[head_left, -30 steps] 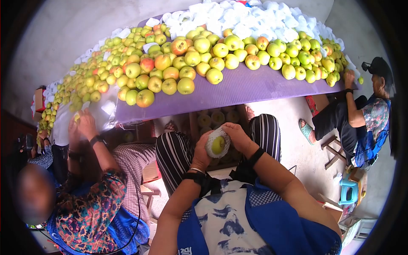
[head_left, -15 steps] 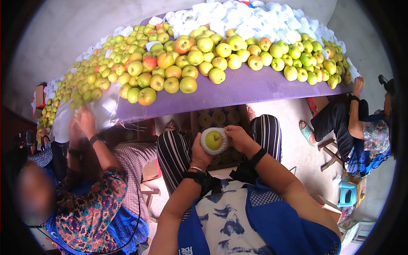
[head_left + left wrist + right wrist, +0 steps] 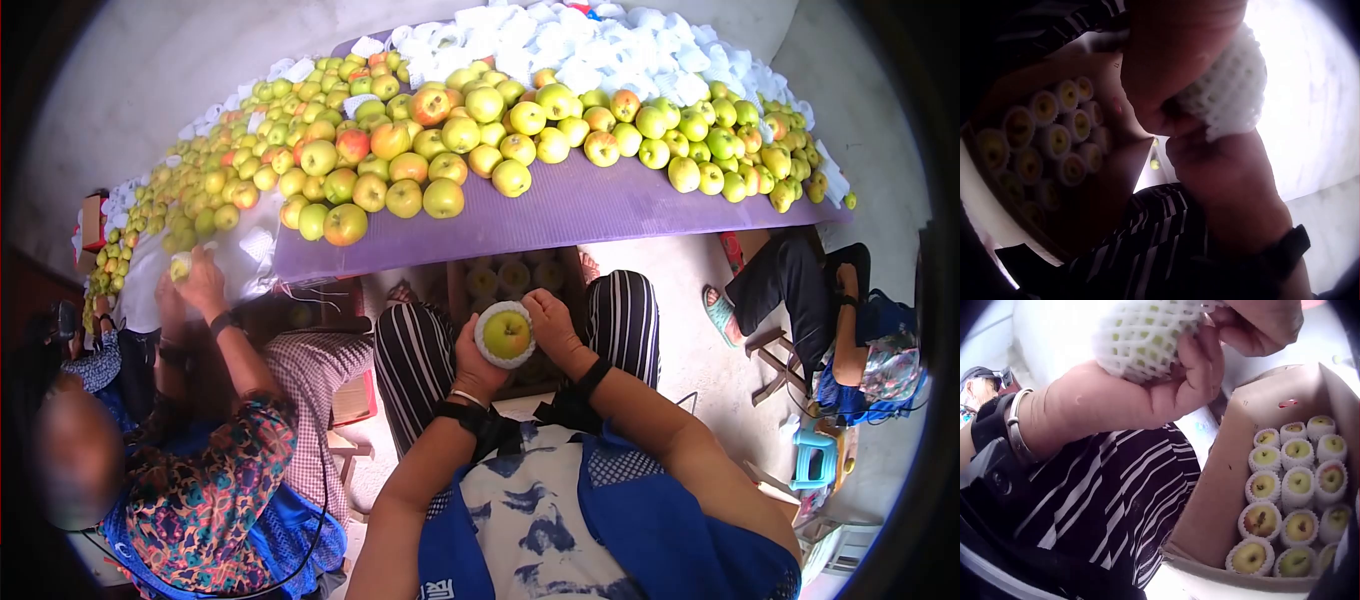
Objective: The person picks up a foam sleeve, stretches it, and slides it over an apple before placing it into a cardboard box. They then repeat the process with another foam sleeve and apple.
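A yellow-green apple [image 3: 507,333] sits in a white foam net [image 3: 484,341] above my lap, its top showing. My left hand [image 3: 478,362] cups it from the left and below; in the right wrist view the left hand's fingers [image 3: 1197,369] curl round the netting. At the net's right side my right hand [image 3: 555,325] pinches the edge, fingers bent. The left wrist view shows the netting [image 3: 1232,87] between both hands. Below stands a cardboard box [image 3: 1210,506] with rows of netted apples [image 3: 1297,481].
Ahead, a purple-covered table [image 3: 560,205] carries a wide heap of loose apples [image 3: 415,140] and a pile of white foam nets [image 3: 560,45]. Another person [image 3: 215,480] sits close on the left, and one more [image 3: 880,350] sits at the right near a blue stool [image 3: 815,458].
The netted apple has turned so its top faces up more squarely, with the net's rim around it. The person at the far right has lowered a hand from the table.
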`<state>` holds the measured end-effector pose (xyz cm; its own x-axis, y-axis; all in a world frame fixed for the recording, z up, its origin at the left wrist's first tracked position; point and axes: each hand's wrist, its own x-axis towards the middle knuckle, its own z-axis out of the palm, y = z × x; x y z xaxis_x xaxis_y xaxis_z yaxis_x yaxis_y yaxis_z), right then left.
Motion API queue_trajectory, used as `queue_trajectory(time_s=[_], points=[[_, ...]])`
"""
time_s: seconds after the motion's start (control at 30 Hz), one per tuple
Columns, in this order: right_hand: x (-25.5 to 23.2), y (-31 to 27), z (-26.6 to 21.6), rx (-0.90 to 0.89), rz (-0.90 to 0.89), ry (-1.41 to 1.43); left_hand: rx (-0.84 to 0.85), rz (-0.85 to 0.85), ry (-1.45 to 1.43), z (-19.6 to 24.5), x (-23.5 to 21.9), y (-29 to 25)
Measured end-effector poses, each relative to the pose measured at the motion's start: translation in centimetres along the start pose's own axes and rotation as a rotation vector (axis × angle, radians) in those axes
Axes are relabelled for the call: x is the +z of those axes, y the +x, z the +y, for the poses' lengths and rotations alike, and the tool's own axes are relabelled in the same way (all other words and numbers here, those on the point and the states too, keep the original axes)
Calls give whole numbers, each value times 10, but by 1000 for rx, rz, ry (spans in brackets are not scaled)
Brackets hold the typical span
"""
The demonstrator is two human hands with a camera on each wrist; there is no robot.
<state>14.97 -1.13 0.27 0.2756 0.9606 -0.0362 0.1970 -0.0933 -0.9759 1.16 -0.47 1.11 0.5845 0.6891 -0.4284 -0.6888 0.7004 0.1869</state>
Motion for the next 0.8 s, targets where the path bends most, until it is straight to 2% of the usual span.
queue_trajectory(time_s=[0.23, 0.33, 0.4, 0.43, 0.5, 0.53, 0.67, 0.73, 0.77, 0.8], points=[[-6, 3, 18, -21, -103, -51, -114, -89, -44, 7, 9, -12], [-11, 5, 19, -60, -126, -126, -137, -58, -15, 11, 2, -11], [-17, 5, 14, -5, -279, 238, -109, -5, 26, 13, -5, -9], [-18, 0, 1, -1, -277, 235, -79, 46, 70, 14, -10, -7], [-15, -7, -24, -336, -428, -56, -67, 70, 128, 13, -21, 0], [-11, -8, -23, -378, -538, -122, -50, 94, 188, 12, -25, 3], [2, -15, -21, -352, -564, -294, 45, 140, 299, 6, -26, 4], [2, -7, -22, -200, -581, -260, -28, -25, 228, 14, -28, 2], [1, -1, -16, -193, -585, -258, -30, -19, 224, 17, -29, 1], [-4, 7, -5, -124, -491, -173, 53, 234, 310, 21, -22, -2]])
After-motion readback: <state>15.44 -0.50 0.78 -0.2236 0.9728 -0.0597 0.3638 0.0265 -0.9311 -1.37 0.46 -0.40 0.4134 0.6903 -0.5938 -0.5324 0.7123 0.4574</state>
